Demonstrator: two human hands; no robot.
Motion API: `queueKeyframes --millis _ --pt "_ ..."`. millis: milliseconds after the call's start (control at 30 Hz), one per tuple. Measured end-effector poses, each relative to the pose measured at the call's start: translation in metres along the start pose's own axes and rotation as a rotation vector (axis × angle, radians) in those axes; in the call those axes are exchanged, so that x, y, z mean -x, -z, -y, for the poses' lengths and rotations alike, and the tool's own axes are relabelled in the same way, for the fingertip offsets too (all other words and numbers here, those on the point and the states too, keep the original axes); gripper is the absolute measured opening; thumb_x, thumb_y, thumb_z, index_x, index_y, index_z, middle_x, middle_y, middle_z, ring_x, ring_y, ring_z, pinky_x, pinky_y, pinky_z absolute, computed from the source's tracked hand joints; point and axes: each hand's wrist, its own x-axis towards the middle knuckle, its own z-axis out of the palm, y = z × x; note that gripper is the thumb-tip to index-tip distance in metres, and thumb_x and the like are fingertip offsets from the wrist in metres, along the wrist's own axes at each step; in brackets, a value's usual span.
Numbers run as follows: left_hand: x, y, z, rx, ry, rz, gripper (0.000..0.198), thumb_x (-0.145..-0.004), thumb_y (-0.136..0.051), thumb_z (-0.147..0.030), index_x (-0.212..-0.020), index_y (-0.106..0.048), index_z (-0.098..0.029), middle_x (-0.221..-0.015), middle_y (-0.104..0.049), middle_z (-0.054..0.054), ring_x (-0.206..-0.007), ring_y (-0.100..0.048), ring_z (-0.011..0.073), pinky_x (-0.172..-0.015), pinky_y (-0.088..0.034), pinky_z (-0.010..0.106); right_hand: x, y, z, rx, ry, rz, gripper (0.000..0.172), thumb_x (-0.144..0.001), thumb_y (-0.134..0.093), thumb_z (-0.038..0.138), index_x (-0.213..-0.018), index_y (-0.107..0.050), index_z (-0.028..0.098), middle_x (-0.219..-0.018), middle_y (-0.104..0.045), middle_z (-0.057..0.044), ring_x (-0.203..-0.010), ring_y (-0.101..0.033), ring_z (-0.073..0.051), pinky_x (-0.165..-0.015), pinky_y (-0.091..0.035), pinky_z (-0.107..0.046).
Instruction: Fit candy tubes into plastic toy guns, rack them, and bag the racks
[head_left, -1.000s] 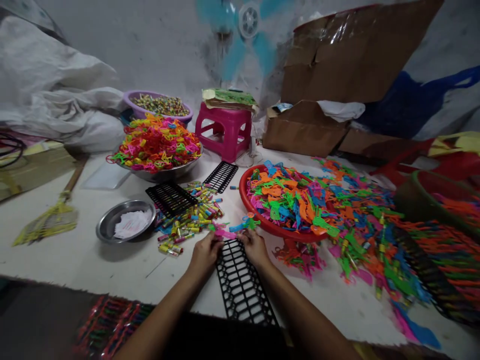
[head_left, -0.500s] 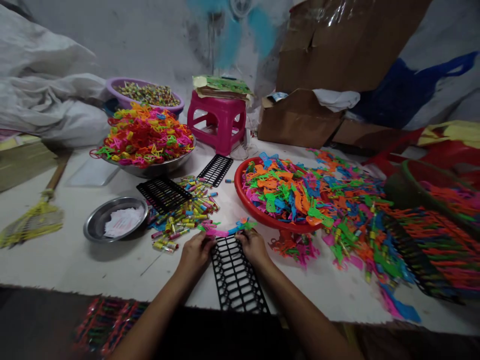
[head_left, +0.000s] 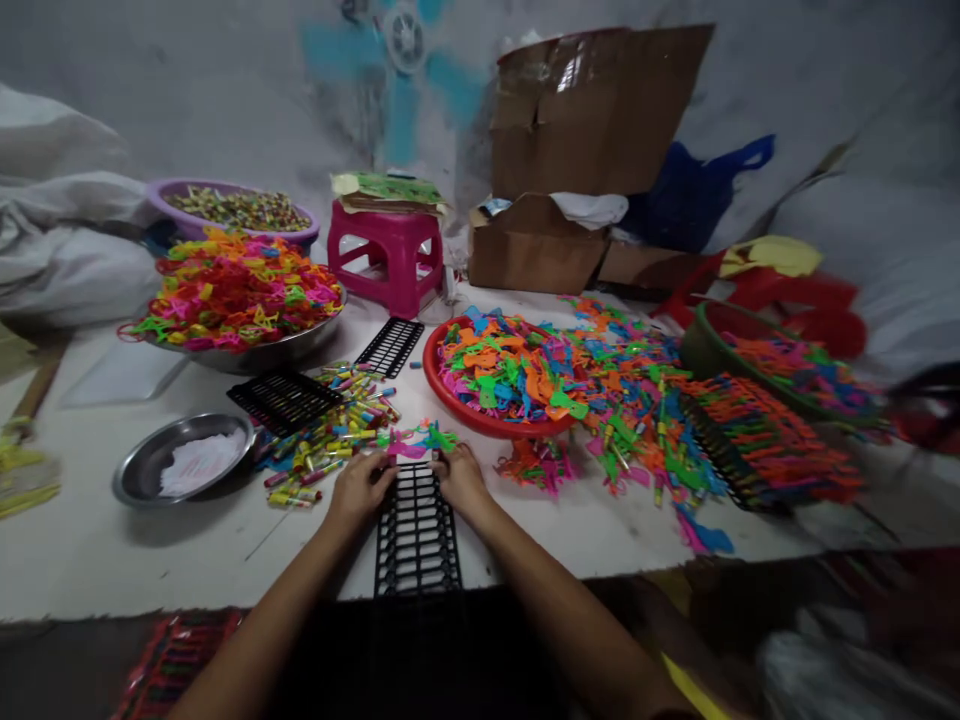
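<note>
Fingertips [head_left: 384, 472] flank pink piece [head_left: 407, 450]; black rack [head_left: 417, 535] underneath

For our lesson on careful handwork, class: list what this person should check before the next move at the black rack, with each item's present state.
1. Black rack lies between both hands: ok.
2. Left hand at its far left corner: ok.
3. Right hand at its far right corner: ok.
4. Pink piece firmly gripped: cannot tell.
5. Rack's near end fully on the table: cannot tell.
6. Red basin of pieces close by the right hand: ok.
</note>
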Motion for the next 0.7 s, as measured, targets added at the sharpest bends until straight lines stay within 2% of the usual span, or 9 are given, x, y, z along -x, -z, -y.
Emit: queueKeyframes --millis 133,200,300,367,433,500,567,633,700 --pt "0.017 0.017 0.000 0.013 0.029 -0.026 0.031 -0.077 -0.052 -0.038 -0.094 -0.064 -0.016 -0.089 -0.067 0.008 -0.083 -0.061 0.0215 -0.075 -0.048 0.034 0.025 0.036 -0.023 0.072 0.022 -0.052 0.019 -0.076 -0.057 0.022 -0.093 -0.066 0.024 -0.090 -0.066 -0.003 -0.088 -0.057 -0.020 -0.077 -0.044 -0.031" --pt "0.030 0.028 -0.004 0.021 0.097 -0.111 0.036 -0.077 -0.052 -0.041 -0.101 -0.061 -0.017 -0.096 -0.066 0.008 -0.083 -0.062 0.0206 -0.075 -0.049 0.033 0.041 0.055 -0.043 0.141 -0.029 -0.133 0.024 -0.079 -0.052 0.023 -0.099 -0.065 0.017 -0.094 -0.064 -0.011 -0.090 -0.055 -0.026 -0.078 -0.042 -0.040" --pt "0.045 0.036 -0.023 0.060 0.144 -0.238 0.029 -0.080 -0.048 -0.040 -0.091 -0.063 -0.018 -0.091 -0.067 0.006 -0.075 -0.063 0.0178 -0.072 -0.051 0.031 0.056 0.067 -0.068 0.290 -0.019 -0.182 0.025 -0.075 -0.054 0.021 -0.095 -0.066 0.012 -0.101 -0.061 -0.019 -0.095 -0.051 -0.033 -0.079 -0.039 -0.049" --pt "0.048 0.033 -0.040 0.137 -0.003 -0.110 0.023 -0.082 -0.046 -0.034 -0.087 -0.063 -0.019 -0.087 -0.068 0.004 -0.078 -0.063 0.0161 -0.074 -0.051 0.027 0.058 0.064 -0.073 0.345 0.050 -0.159 0.024 -0.073 -0.053 0.016 -0.092 -0.066 0.013 -0.097 -0.063 -0.017 -0.092 -0.053 -0.031 -0.078 -0.040 -0.047" --pt "0.047 0.026 -0.055 0.205 -0.211 0.053 0.021 -0.084 -0.044 -0.026 -0.093 -0.062 -0.020 -0.090 -0.069 0.003 -0.084 -0.063 0.0142 -0.077 -0.051 0.025 0.057 0.059 -0.066 0.338 0.120 -0.136 0.024 -0.074 -0.050 0.012 -0.091 -0.066 0.014 -0.090 -0.066 -0.013 -0.087 -0.056 -0.026 -0.078 -0.043 -0.043" --pt "0.043 0.018 -0.065 0.205 -0.367 0.116 0.028 -0.085 -0.040 -0.018 -0.109 -0.056 -0.019 -0.102 -0.066 0.006 -0.095 -0.060 0.0141 -0.084 -0.048 0.026 0.059 0.060 -0.047 0.279 0.260 -0.130 0.025 -0.076 -0.047 0.010 -0.094 -0.064 0.015 -0.088 -0.066 -0.010 -0.085 -0.056 -0.023 -0.079 -0.045 -0.038" --pt "0.037 0.014 -0.070 0.150 -0.491 0.160 0.042 -0.084 -0.036 -0.010 -0.125 -0.043 -0.018 -0.121 -0.055 0.010 -0.114 -0.049 0.0165 -0.095 -0.041 0.032 0.064 0.067 -0.019 0.146 0.437 -0.107 0.029 -0.079 -0.045 0.008 -0.102 -0.059 0.016 -0.093 -0.066 -0.009 -0.088 -0.056 -0.020 -0.079 -0.046 -0.035" --pt "0.030 0.012 -0.076 0.099 -0.600 0.270 0.053 -0.080 -0.038 -0.006 -0.132 -0.033 -0.017 -0.134 -0.042 0.011 -0.126 -0.033 0.0204 -0.102 -0.033 0.039 0.070 0.080 0.011 -0.051 0.576 -0.012 0.032 -0.081 -0.043 0.007 -0.109 -0.055 0.018 -0.093 -0.065 -0.007 -0.088 -0.056 -0.017 -0.078 -0.047 -0.032" --pt "0.024 0.011 -0.083 0.112 -0.661 0.418 0.051 -0.078 -0.043 -0.008 -0.128 -0.040 -0.017 -0.130 -0.047 0.010 -0.125 -0.035 0.0224 -0.100 -0.034 0.039 0.072 0.096 0.032 -0.240 0.623 0.144 0.033 -0.083 -0.042 0.009 -0.111 -0.053 0.021 -0.093 -0.066 -0.005 -0.089 -0.057 -0.015 -0.080 -0.047 -0.030"
